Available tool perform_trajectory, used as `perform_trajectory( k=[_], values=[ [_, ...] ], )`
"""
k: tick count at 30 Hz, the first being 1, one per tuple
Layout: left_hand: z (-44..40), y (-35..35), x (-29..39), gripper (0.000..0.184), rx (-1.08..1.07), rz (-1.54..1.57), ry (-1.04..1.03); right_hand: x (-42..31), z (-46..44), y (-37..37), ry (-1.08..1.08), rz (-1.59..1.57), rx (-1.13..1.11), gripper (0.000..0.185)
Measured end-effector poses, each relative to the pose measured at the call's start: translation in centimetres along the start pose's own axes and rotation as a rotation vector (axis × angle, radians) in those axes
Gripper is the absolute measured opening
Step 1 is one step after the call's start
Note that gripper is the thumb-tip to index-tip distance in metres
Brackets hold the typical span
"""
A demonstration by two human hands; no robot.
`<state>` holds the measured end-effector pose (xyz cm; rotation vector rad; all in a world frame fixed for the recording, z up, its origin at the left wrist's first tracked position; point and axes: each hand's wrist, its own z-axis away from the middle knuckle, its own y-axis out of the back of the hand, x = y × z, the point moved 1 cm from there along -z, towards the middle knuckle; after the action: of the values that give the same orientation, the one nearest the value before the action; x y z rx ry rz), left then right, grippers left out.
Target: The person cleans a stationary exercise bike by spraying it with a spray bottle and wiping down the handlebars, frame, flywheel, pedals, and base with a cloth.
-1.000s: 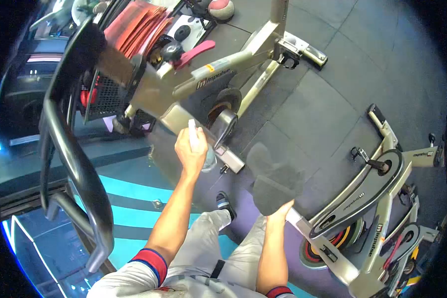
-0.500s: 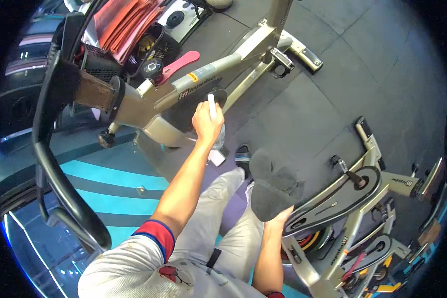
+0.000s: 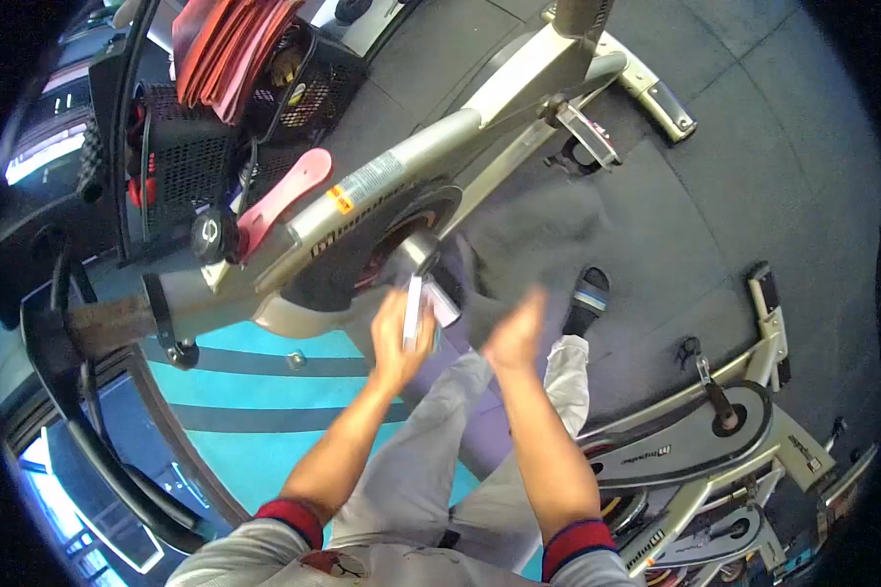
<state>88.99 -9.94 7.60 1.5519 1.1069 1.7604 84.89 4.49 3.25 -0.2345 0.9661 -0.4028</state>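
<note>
My left hand point(image 3: 401, 338) is wrapped round a spray bottle with a white top point(image 3: 413, 311), beside the crank point(image 3: 421, 252) of the nearest exercise bike. The bottle's body is mostly hidden by the fingers. To its right, my right hand point(image 3: 517, 335) is blurred by motion, with a dark grey cloth point(image 3: 482, 311) smeared at its fingers. The cloth's outline blends into the dark floor. Both hands are beside the grey bike frame point(image 3: 431, 142), low over my legs.
Black handlebars point(image 3: 93, 440) stand at the left. Behind the frame are a pink lever point(image 3: 286, 201), black baskets point(image 3: 191, 152) and orange-red cloths point(image 3: 230, 49). More exercise bikes point(image 3: 685, 440) stand at the lower right. My sandalled foot point(image 3: 587, 298) is on the floor.
The view has shifted, and the near bike looks larger and closer. My right hand has moved up and nearer to my left hand, and the cloth has become blurred. The bottle stays in my left hand.
</note>
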Motion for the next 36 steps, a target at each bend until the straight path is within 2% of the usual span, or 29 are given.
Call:
perform_trajectory(
  k=[1, 3, 4, 5, 7, 9, 11, 14, 15, 16, 17, 19, 22, 25, 27, 29, 30, 31, 32, 33, 34, 35, 36],
  values=[
    [2.7, 1.2, 0.2, 0.015, -0.089, -0.090, 0.165, 0.2, -1.5, -3.0, 0.271, 0.250, -0.087, 0.047],
    [6.8, 3.4, 0.9, 0.019, -0.199, -0.139, 0.209, -0.9, -4.6, -10.3, 0.647, 0.499, -0.271, 0.045],
    [8.9, 4.0, 1.1, 0.017, -0.230, -0.121, 0.336, -0.8, -6.3, -13.0, 0.803, 0.583, -0.330, 0.045],
    [10.5, 4.7, 0.7, 0.013, -0.325, -0.159, 0.353, -0.6, -8.6, -14.4, 0.911, 0.631, -0.351, 0.045],
    [11.1, 5.2, 0.3, 0.010, -0.326, -0.122, 0.312, 0.6, -13.4, -14.4, 1.014, 0.659, -0.347, 0.046],
    [10.4, 5.2, 0.6, 0.009, -0.342, -0.091, 0.363, -2.8, -19.4, -11.6, 0.751, 0.913, -0.370, 0.042],
    [9.6, 4.4, -1.0, 0.010, -0.331, -0.028, 0.319, -1.5, -24.3, -10.9, 0.877, 1.084, -0.366, 0.050],
    [8.6, 2.5, -1.6, 0.007, -0.310, -0.032, 0.355, -2.5, -22.6, -13.7, 0.644, 1.261, -0.467, 0.057],
    [8.5, 1.7, -2.0, 0.007, -0.329, -0.015, 0.338, -4.0, -20.1, -15.0, 0.652, 1.357, -0.630, 0.049],
    [8.5, 1.1, -2.6, 0.007, -0.353, -0.009, 0.317, -4.1, -18.2, -17.0, 0.577, 1.251, -0.739, 0.047],
    [8.5, 0.4, -3.2, 0.007, -0.382, -0.006, 0.292, -5.3, -16.0, -18.2, 0.634, 1.302, -0.958, 0.051],
    [8.3, -0.8, -3.8, 0.008, -0.374, 0.024, 0.253, -4.5, -17.6, -18.5, 0.516, 1.267, -0.910, 0.053],
    [8.1, -1.2, -4.5, 0.010, -0.437, 0.032, 0.266, -4.9, -23.4, -15.1, 0.418, 1.286, -0.763, 0.056],
    [8.2, -1.4, -5.0, 0.008, -0.504, 0.018, 0.276, -2.6, -24.1, -14.8, 0.545, 1.142, -0.466, 0.052],
    [9.0, -1.5, -5.9, 0.017, -0.565, 0.032, 0.220, -1.2, -20.0, -15.9, 0.616, 0.946, -0.140, 0.050],
    [12.4, -1.7, -8.9, 0.022, -0.596, 0.084, 0.107, -0.4, -12.5, -17.8, 0.715, 0.744, -0.094, 0.049],
    [12.4, -2.4, -8.5, 0.025, -0.671, -0.026, 0.087, 0.0, -8.2, -18.6, 0.676, 0.526, -0.156, 0.049],
    [12.6, -3.0, -8.2, 0.028, -0.747, -0.135, 0.058, 0.3, -4.1, -18.2, 0.611, 0.452, -0.359, 0.050],
    [12.1, -3.0, -6.9, 0.028, -0.728, -0.069, 0.139, 2.6, -0.5, -19.5, 0.673, 0.231, -0.320, 0.054],
    [12.0, -3.1, -6.1, 0.027, -0.704, -0.009, 0.223, 3.6, 2.3, -19.1, 0.584, 0.169, -0.447, 0.060],
    [11.7, -3.1, -5.9, 0.025, -0.720, 0.019, 0.111, 4.2, 2.6, -19.0, 0.547, 0.223, -0.451, 0.063],
    [11.6, -3.3, -6.1, 0.025, -0.766, 0.005, 0.107, 4.8, 2.9, -19.0, 0.507, 0.279, -0.458, 0.067],
    [11.7, -3.4, -6.1, 0.024, -0.813, -0.007, 0.109, 5.4, 1.5, -19.0, 0.449, 0.328, -0.368, 0.065]
  ],
)
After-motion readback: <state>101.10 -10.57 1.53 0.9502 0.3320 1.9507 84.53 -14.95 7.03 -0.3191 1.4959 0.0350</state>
